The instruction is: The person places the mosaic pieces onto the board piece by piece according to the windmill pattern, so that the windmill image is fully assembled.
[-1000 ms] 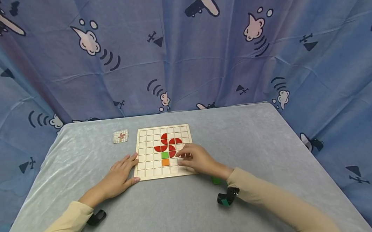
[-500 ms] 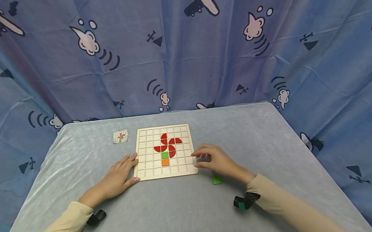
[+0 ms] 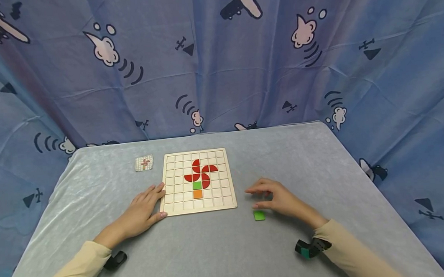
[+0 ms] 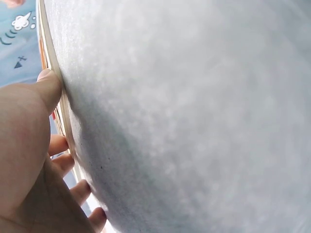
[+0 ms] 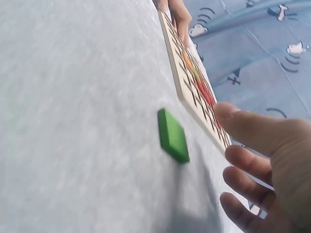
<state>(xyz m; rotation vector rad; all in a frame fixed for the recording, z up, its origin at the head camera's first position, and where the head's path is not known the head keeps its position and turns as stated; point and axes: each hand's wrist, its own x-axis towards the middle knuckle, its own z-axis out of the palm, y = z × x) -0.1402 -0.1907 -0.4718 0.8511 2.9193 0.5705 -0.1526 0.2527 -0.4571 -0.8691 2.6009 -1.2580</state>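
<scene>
A wooden grid board (image 3: 180,203) lies mid-table, bearing red rounded pieces (image 3: 205,181) set like a pinwheel. Below them sit a green square (image 3: 197,185) and an orange square (image 3: 197,194). My left hand (image 3: 143,209) rests at the board's left edge, fingers and thumb touching it; the left wrist view shows the thumb (image 4: 51,87) against the rim. Right of the board, my right hand (image 3: 279,198) hovers with relaxed, parted fingers, holding nothing. Just under its thumb a loose green square tile (image 3: 259,215) lies on the cloth, seen close in the right wrist view as a thick green tile (image 5: 172,136).
A small card (image 3: 144,163) printed with a grid and a pinwheel picture lies left of the board. Pale grey cloth (image 3: 198,252) covers the table. A blue patterned curtain (image 3: 218,71) hangs behind and along the sides.
My right hand has moved off the board, rightward and toward me, to beside the loose green tile, which is now uncovered. My left hand stays at the board's edge.
</scene>
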